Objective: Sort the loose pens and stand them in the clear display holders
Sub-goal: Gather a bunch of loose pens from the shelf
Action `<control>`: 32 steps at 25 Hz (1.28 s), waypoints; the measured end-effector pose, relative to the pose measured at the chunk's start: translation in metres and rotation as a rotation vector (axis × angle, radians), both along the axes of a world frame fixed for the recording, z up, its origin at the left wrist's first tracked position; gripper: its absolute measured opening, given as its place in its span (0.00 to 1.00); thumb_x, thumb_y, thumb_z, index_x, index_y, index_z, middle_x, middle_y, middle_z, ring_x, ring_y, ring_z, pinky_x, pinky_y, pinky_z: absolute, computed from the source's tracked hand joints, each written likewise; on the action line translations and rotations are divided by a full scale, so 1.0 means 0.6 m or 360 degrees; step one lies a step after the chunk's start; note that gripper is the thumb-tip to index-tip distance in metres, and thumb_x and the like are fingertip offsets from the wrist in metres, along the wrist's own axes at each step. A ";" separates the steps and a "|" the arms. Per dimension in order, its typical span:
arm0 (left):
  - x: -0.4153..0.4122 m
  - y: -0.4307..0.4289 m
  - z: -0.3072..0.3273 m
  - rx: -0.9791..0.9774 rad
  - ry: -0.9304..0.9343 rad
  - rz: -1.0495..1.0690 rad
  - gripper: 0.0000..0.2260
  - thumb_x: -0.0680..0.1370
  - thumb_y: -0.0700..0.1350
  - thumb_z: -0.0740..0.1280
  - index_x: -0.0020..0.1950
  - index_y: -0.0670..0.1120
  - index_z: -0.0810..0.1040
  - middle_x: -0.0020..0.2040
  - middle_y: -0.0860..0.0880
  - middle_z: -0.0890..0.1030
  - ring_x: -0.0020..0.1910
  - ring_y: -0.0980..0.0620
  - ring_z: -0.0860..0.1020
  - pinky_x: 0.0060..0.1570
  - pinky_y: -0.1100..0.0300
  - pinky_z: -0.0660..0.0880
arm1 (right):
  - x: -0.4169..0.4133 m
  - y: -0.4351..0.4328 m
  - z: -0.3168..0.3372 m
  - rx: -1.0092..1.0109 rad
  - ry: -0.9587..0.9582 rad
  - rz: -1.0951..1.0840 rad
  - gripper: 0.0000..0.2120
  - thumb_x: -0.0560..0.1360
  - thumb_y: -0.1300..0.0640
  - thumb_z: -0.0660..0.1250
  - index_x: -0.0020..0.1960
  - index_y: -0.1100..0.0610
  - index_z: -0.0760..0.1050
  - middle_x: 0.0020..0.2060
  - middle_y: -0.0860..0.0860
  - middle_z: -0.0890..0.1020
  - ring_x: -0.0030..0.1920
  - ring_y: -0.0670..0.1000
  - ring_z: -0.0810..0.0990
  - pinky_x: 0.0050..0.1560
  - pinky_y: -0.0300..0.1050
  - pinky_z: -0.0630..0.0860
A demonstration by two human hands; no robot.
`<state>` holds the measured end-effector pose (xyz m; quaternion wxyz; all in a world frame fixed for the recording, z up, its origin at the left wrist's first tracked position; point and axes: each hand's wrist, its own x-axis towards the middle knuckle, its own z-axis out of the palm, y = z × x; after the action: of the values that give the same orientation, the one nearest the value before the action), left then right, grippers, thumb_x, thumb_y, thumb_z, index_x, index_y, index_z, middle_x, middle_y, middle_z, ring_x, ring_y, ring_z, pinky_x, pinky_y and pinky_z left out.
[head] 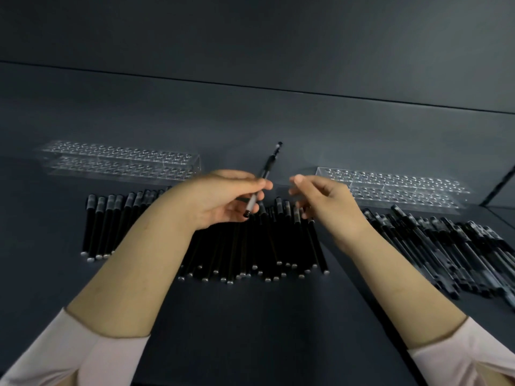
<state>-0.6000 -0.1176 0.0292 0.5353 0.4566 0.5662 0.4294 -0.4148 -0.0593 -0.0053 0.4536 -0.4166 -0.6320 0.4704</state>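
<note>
My left hand [223,197] grips one black pen [271,160] that tilts up and away, its far end in the air above the table. My right hand [326,201] hovers just to the right of the pen with fingers spread and nothing in them. Below both hands lies a wide row of black pens [250,246] side by side. A second heap of pens with clear caps [451,246] lies at the right. Two clear display holders stand behind the pens, one at the left [122,160] and one at the right [390,188]; I see no pens in them.
The dark grey table [250,316] runs back to a dark wall. Pale pink sleeves [69,355] cover both forearms near the bottom corners. A dark slanted edge [498,188] shows at the far right behind the right holder.
</note>
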 end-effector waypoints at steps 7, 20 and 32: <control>0.077 0.004 -0.032 0.0304 0.0412 -0.0117 0.08 0.78 0.50 0.68 0.50 0.47 0.83 0.33 0.58 0.81 0.31 0.62 0.78 0.33 0.66 0.75 | 0.028 -0.012 0.033 -0.0271 0.0447 0.0086 0.05 0.76 0.61 0.67 0.42 0.55 0.76 0.33 0.49 0.81 0.33 0.45 0.77 0.32 0.35 0.71; 0.120 0.016 -0.093 0.0808 0.1845 -0.0220 0.21 0.80 0.60 0.59 0.68 0.53 0.75 0.71 0.55 0.70 0.72 0.52 0.65 0.71 0.50 0.62 | 0.231 0.021 0.018 0.0148 -0.1378 -0.0784 0.05 0.70 0.57 0.74 0.43 0.58 0.83 0.34 0.51 0.81 0.38 0.52 0.78 0.47 0.41 0.73; 0.116 0.009 -0.086 0.0748 0.1928 -0.0144 0.22 0.79 0.61 0.59 0.70 0.53 0.72 0.71 0.52 0.70 0.74 0.48 0.61 0.71 0.51 0.58 | 0.238 0.025 0.012 0.0174 -0.1552 -0.0790 0.04 0.71 0.56 0.71 0.46 0.51 0.80 0.44 0.52 0.79 0.43 0.52 0.76 0.45 0.40 0.71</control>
<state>-0.5306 -0.1125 -0.0222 0.0247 0.7461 0.6390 0.1855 -0.2721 -0.0444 0.0016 0.2265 -0.6986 -0.6752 0.0682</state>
